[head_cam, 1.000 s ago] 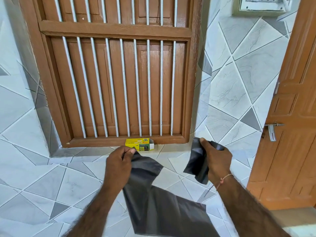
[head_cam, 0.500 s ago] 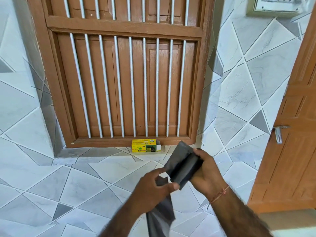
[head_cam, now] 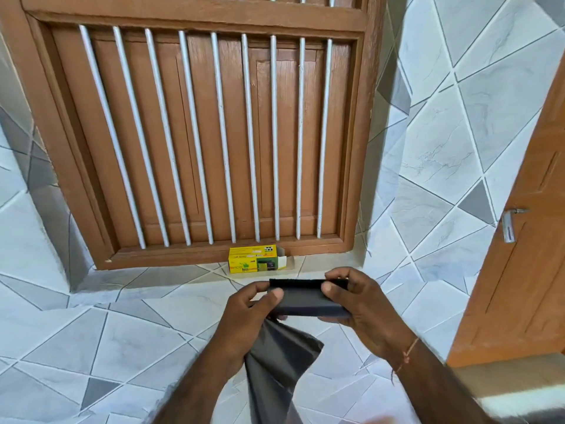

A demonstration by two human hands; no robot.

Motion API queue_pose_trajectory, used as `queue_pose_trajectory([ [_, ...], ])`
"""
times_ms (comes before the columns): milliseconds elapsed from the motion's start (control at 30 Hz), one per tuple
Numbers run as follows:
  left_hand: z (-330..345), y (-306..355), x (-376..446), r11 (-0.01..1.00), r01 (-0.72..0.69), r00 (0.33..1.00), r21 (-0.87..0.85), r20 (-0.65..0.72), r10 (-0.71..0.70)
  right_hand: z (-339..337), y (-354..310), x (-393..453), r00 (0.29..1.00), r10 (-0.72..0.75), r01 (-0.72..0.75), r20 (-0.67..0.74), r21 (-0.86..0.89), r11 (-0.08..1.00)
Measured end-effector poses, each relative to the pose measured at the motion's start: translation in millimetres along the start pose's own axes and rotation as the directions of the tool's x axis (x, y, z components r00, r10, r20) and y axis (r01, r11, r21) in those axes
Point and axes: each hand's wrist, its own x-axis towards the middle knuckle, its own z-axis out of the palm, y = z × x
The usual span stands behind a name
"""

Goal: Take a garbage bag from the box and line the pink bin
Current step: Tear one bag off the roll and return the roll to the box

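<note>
**Grey-tiled corner, hands working a folded black garbage bag**

Grey and white tiles cover the ledge point(head_cam: 107, 338) and the walls, with a brown wooden shutter point(head_cam: 198, 133) behind white vertical bars straight ahead and an orange-brown door point(head_cam: 519, 255) at the right edge. At the foot of the shutter a small yellow box point(head_cam: 253, 259) lies on the ledge, its right end flap open.

Close to the camera, two bare hands hold a black garbage bag point(head_cam: 302, 298) above the ledge. The left hand point(head_cam: 247, 316) pinches the left end of the folded upper part, thumb on top and fingers curled beneath. The right hand point(head_cam: 360, 304) grips the right end the same way; a thin thread bracelet point(head_cam: 406, 356) circles that wrist. Below the left hand, the loose part of the bag hangs down and runs out of view.

No pink bin is visible. The bag seems out of the box and the step in hand looks like unfolding it. Next, the mouth likely needs finding and spreading wide, then carrying to the bin
</note>
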Motion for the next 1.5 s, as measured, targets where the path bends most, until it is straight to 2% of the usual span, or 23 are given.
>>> queue_pose_trajectory([
  [100, 10, -1, 31, 0.998, 0.053, 0.999, -0.026, -0.002, -0.053, -13, -1, 26, 0.992, -0.055, 0.081, 0.117, -0.224, 0.971],
  [167, 20, -2, 55, 0.998, 0.061, 0.998, 0.009, -0.022, -0.061, -22, 1, 52, 0.986, -0.101, 0.137, 0.131, -0.306, 0.942],
  [233, 23, -3, 85, 0.971, -0.004, 0.996, 0.239, -0.091, 0.027, -35, 4, 82, 0.988, -0.135, 0.153, 0.079, -0.296, 0.943],
  [300, 18, -2, 112, 0.807, -0.061, 0.968, 0.587, -0.163, 0.191, -52, 9, 110, 0.990, -0.137, 0.129, -0.018, -0.233, 0.964],
  [333, 13, -1, 123, 0.739, -0.058, 0.950, 0.671, -0.189, 0.247, -61, 12, 122, 0.989, -0.132, 0.116, -0.071, -0.189, 0.975],
  [400, 6, -1, 146, 0.662, -0.034, 0.921, 0.749, -0.233, 0.311, -79, 18, 145, 0.984, -0.105, 0.088, -0.145, -0.118, 0.989],
  [500, 8, -5, 179, 0.565, -0.041, 0.910, 0.824, -0.203, 0.362, -94, 33, 173, 0.985, -0.066, 0.054, -0.162, -0.081, 0.995],
  [633, 9, -13, 207, 0.617, -0.031, 0.876, 0.786, -0.276, 0.396, -86, 54, 199, 0.989, -0.030, 0.022, -0.143, -0.061, 0.998],
  [700, 3, -20, 213, 0.502, -0.005, 0.883, 0.865, -0.232, 0.408, -76, 59, 206, 0.989, -0.039, 0.027, -0.142, -0.084, 0.996],
  [800, -3, -29, 213, 0.196, 0.046, 0.941, 0.979, -0.108, 0.320, -64, 63, 212, 0.987, -0.061, 0.043, -0.146, -0.124, 0.991],
  [833, -5, -28, 212, 0.144, 0.053, 0.952, 0.988, -0.093, 0.293, -61, 65, 213, 0.985, -0.083, 0.058, -0.149, -0.162, 0.985],
  [933, -15, -17, 216, 0.123, -0.010, 0.961, 0.992, -0.024, 0.276, -51, 69, 215, 0.975, -0.154, 0.100, -0.163, -0.299, 0.949],
  [1033, -28, -7, 224, 0.114, -0.077, 0.991, 0.991, 0.064, 0.115, -35, 66, 211, 0.972, -0.173, 0.108, -0.157, -0.354, 0.929],
  [1133, -37, -11, 228, -0.013, -0.128, 0.992, 0.992, 0.128, 0.015, -30, 68, 204, 0.964, -0.207, 0.126, -0.165, -0.402, 0.907],
  [1200, -43, -19, 229, -0.002, -0.163, 0.986, 0.987, 0.163, 0.024, -29, 70, 198, 0.956, -0.224, 0.140, -0.191, -0.376, 0.916],
  [1300, -53, -28, 229, 0.127, -0.204, 0.976, 0.971, 0.193, 0.096, -30, 65, 194, 0.946, -0.219, 0.175, -0.238, -0.193, 0.965],
  [1400, -60, -31, 227, 0.291, -0.225, 0.967, 0.930, 0.175, 0.187, -25, 54, 194, 0.987, -0.117, 0.132, -0.112, 0.132, 0.982],
  [1500, -64, -27, 224, 0.383, -0.263, 0.953, 0.885, 0.176, 0.248, -20, 52, 196, 0.995, -0.093, 0.097, -0.032, 0.154, 0.983],
])
